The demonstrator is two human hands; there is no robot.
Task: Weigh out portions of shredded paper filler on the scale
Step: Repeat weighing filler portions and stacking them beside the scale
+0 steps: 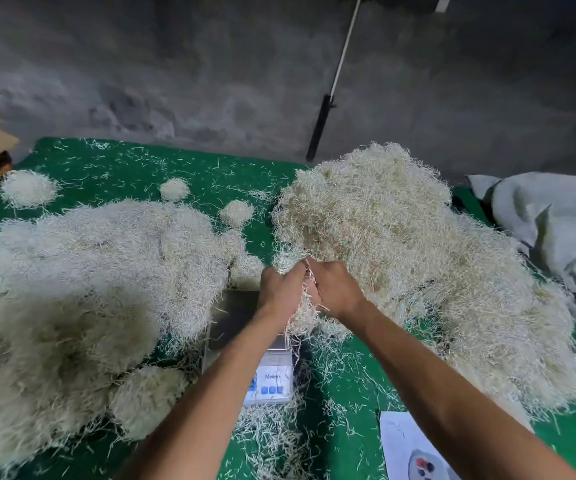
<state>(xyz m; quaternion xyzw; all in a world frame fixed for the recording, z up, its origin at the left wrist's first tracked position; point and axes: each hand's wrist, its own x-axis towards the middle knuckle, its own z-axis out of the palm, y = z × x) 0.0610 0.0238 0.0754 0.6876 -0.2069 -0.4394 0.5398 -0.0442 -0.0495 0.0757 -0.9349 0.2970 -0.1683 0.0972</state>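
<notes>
Over scale: hands' grip on filler

scale plate mostly bare, shredded paper heaps crowding both sides, seemingly touching

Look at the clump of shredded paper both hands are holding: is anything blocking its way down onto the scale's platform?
Nothing visible does. The clump is gripped by the left hand and right hand just above the scale, whose steel platform looks bare.
</notes>
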